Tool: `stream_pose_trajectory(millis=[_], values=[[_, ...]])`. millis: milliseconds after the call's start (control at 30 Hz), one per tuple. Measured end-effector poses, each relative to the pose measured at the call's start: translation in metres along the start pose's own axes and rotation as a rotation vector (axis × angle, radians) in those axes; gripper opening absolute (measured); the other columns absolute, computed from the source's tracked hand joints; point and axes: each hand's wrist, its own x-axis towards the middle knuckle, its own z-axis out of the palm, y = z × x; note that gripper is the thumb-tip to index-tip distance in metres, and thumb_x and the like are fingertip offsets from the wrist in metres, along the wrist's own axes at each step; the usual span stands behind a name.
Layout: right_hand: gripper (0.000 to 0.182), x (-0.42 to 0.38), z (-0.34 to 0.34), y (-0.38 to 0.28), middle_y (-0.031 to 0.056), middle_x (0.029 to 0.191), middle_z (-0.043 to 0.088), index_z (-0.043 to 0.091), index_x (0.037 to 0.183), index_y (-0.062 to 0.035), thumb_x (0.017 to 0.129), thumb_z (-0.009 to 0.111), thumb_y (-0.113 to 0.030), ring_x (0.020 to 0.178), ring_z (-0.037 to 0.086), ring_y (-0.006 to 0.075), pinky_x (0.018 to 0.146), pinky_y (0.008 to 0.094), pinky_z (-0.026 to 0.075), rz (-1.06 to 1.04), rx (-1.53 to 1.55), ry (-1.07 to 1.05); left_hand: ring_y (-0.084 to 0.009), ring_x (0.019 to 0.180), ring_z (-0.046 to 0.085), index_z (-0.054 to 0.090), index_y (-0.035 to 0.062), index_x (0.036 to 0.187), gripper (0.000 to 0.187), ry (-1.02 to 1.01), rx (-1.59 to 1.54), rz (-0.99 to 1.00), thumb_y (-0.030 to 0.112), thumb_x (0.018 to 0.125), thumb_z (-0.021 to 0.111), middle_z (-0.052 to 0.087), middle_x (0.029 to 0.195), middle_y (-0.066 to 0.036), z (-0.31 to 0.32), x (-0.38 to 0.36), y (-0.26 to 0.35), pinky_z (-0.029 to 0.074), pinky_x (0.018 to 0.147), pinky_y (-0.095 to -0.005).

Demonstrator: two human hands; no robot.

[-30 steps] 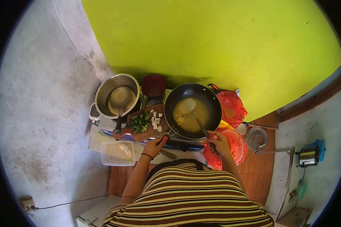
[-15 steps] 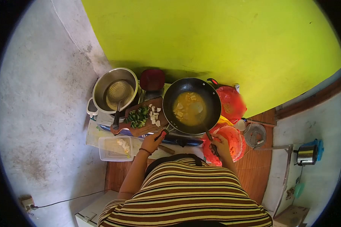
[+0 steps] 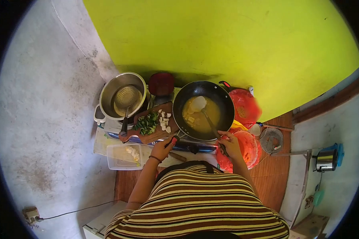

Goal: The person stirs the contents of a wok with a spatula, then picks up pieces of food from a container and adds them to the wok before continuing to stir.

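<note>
A black wok [image 3: 223, 95] sits on the stove with yellow broth and pale chunks [image 3: 190, 119] in it. My left hand [image 3: 160, 150] is closed round the wok's black and red handle [image 3: 172, 141]. In my right hand [image 3: 230, 145] is the dark handle of a spatula [image 3: 206, 115]. Its pale blade lies over the broth near the wok's middle. Left of the wok, a wooden cutting board [image 3: 151, 137] bears chopped green leaves [image 3: 147, 123] and white pieces [image 3: 164, 120].
A steel pot [image 3: 104, 99] with a skimmer [image 3: 127, 97] stands at the left. Below it is a clear plastic container [image 3: 119, 159] with white bits. A wooden handle [image 3: 177, 157] lies near the front edge. Red basins [image 3: 249, 149] stand at the right; a dark red bowl [image 3: 161, 84] is behind.
The spatula blade has risen from within the broth and now shows pale and clear near the wok's middle. My right hand has moved slightly up; my left hand keeps its hold.
</note>
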Motion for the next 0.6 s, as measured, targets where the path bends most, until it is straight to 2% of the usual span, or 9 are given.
stream_pose_trajectory(millis=[167, 367, 600], values=[[0.033, -0.004, -0.005, -0.001, 0.0047, 0.059, 0.056, 0.054, 0.114, -0.0031, 0.081, 0.055, -0.003, 0.040, 0.048, 0.0100, 0.036, 0.0208, 0.036, -0.033, -0.065, 0.043, -0.0126, 0.046, 0.052, 0.049, 0.0171, 0.131, 0.045, -0.005, 0.005, 0.022, 0.028, 0.087, 0.056, 0.061, 0.069, -0.006, -0.001, -0.002, 0.004, 0.045, 0.047, -0.0266], [0.032, -0.019, -0.025, 0.010, 0.0039, 0.058, 0.055, 0.054, 0.113, -0.0030, 0.081, 0.053, -0.002, 0.039, 0.047, 0.0089, 0.035, 0.0211, 0.034, 0.028, -0.111, 0.076, -0.0128, 0.046, 0.053, 0.050, 0.0165, 0.130, 0.044, -0.002, -0.019, 0.018, 0.029, 0.087, 0.056, 0.061, 0.069, -0.006, -0.001, 0.000, 0.000, 0.045, 0.047, -0.0268], [0.029, -0.028, -0.019, 0.005, 0.0047, 0.058, 0.056, 0.055, 0.112, -0.0038, 0.082, 0.052, -0.003, 0.040, 0.047, 0.0089, 0.035, 0.0205, 0.035, 0.109, -0.030, 0.110, -0.0129, 0.047, 0.054, 0.052, 0.0151, 0.127, 0.042, -0.022, -0.024, -0.021, 0.028, 0.087, 0.056, 0.062, 0.071, -0.007, 0.001, 0.004, -0.009, 0.045, 0.047, -0.0271]])
